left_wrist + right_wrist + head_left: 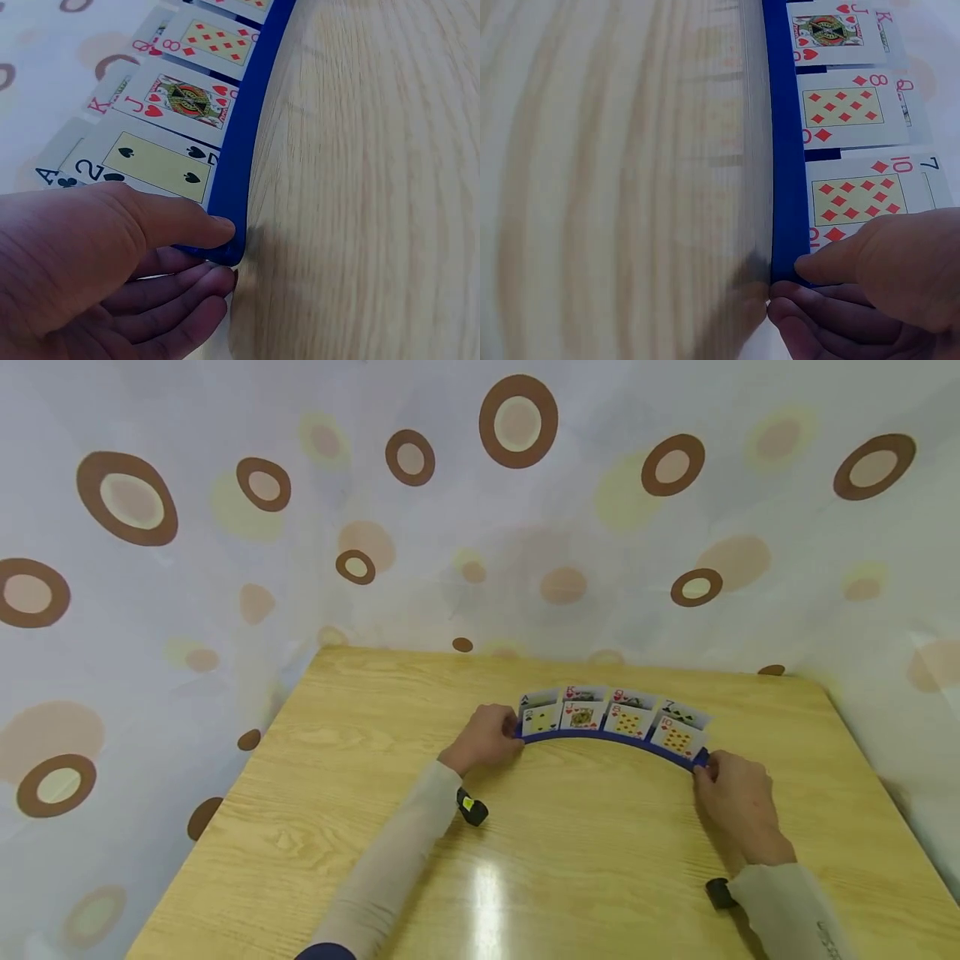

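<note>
Spotted curtain hangs behind the wooden table; my left hand and right hand pinch the ends of the blue card holder at its middle. Left wrist: thumb above, fingers beneath; tilting could spill the cards. Right wrist: same pinch; uneven lifting might twist it.

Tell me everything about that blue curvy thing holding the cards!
The blue card holder is a thin curved strip that looks like smooth plastic, bent in an arc. It stands on the wooden table and holds two rows of playing cards upright, faces toward the person. The front row shows a 2 of spades, jack of hearts, 8 and 10 of diamonds. The left hand pinches its left end; the right hand pinches its right end.
</note>
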Demonstrator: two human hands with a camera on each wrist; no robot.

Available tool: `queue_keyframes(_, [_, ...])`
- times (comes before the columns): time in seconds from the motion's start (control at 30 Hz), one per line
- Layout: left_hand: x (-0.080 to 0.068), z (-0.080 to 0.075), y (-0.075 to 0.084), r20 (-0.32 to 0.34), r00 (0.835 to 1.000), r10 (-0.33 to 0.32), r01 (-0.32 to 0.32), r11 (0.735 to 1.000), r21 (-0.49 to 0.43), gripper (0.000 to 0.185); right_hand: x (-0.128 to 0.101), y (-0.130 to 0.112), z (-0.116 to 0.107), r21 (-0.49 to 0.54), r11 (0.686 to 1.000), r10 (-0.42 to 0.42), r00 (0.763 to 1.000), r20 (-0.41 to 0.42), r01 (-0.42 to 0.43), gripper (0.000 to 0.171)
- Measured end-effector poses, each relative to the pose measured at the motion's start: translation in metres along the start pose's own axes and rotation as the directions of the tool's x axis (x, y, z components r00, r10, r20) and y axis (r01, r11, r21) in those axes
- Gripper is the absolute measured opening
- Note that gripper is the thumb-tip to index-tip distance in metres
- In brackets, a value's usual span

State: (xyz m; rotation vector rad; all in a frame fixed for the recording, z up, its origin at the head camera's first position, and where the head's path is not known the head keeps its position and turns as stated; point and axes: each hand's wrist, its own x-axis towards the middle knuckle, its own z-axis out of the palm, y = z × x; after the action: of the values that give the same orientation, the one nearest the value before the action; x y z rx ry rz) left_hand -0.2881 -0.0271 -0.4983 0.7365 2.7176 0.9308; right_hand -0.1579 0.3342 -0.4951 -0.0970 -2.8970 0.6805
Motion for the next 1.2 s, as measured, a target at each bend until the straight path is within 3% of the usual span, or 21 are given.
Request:
queue_keyframes(0.3, [-0.016, -0.012, -0.02, -0.043, 0.998, -0.037, 0.038, 0.999, 0.024, 0.028, 0.01, -0.019, 0.017, 0.003, 0.999, -0.04, 0.999, 0.003, 0.04, 0.023])
queue_keyframes(0.8, [-0.04, -0.026, -0.037, -0.072, 0.994, -0.083, 0.084, 0.996, 0.008, 0.029, 0.014, -0.034, 0.029, 0.066, 0.994, -0.088, 0.996, 0.015, 0.087, 0.026])
queue_keyframes(1.2, [-0.053, -0.034, -0.052, -0.099, 0.992, -0.077, 0.075, 0.997, -0.018, 0.026, 0.016, -0.046, 0.036, 0.087, 0.994, -0.064, 0.996, 0.068, 0.058, 0.03])
